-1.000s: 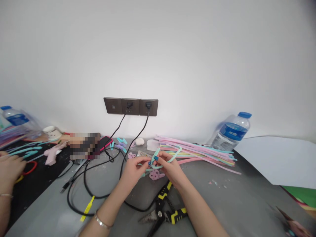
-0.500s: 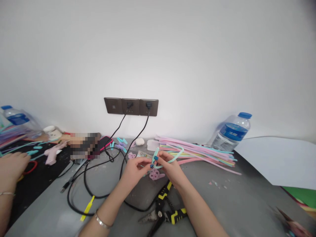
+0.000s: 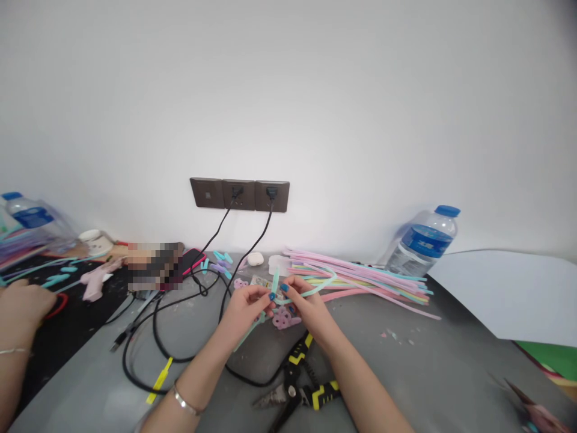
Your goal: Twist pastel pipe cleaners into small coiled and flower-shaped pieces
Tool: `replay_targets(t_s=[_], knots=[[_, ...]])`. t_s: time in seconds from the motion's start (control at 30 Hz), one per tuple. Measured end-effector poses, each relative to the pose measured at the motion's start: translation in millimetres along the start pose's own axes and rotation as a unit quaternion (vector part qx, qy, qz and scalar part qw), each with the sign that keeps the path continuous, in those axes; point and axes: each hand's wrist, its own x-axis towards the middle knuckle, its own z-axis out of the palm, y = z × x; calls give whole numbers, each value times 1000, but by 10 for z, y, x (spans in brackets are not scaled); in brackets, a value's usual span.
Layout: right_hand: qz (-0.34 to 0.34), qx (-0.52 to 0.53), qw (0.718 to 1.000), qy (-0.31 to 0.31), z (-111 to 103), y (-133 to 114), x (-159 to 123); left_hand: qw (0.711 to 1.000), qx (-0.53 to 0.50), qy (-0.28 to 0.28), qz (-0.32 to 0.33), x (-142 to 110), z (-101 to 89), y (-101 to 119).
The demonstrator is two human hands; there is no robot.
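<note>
Above the table (image 3: pixel 383 373), nearer its back edge, a mint pipe cleaner (image 3: pixel 335 278) is pinched between closed fingertips of the left hand (image 3: pixel 243 310) and right hand (image 3: pixel 312 305); its curve could be kinked by uneven pulling.

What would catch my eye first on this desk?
Probably the two hands, left and right, pinching a bent mint-green stem at the middle of the desk. Behind them, a bundle of pastel stems lies along the wall, beside a tilted bottle with a blue cap. In front sit black-and-yellow pliers, partly beneath the right forearm.
</note>
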Motion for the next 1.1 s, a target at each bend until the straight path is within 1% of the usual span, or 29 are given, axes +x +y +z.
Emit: replay_targets(t_s=[0.13,0.23,0.3,0.4,0.5,0.6,0.73,0.83,0.93,1.03,1.1], knots=[[-11,7,1000,-26,25,-25,-3,999,4,30,8,27,-50,2],[-41,11,999,-27,16,-32,2,999,18,28,15,29,-78,21],[-75,-4,997,-21,-12,-33,8,1000,28,-4,10,13,-80,39],[-135,-44,990,-14,-69,-34,18,997,31,-74,-16,-25,-73,63],[-158,-77,984,-3,-106,-35,32,990,38,-127,-38,-57,-81,77],[-128,-65,990,5,-99,-31,42,986,60,-153,-41,-71,-103,72],[-73,-55,996,-18,-68,-11,49,982,82,-169,-36,-72,-100,34],[-28,-58,998,19,-62,5,55,985,86,-146,-10,-69,-69,8],[-15,-41,997,59,-63,7,61,991,83,-106,19,-63,-33,-13],[-4,-11,998,68,-56,-2,67,992,93,-70,45,-48,-13,-45],[4,3,998,67,-49,-6,69,991,103,-60,54,-35,-15,-66]])
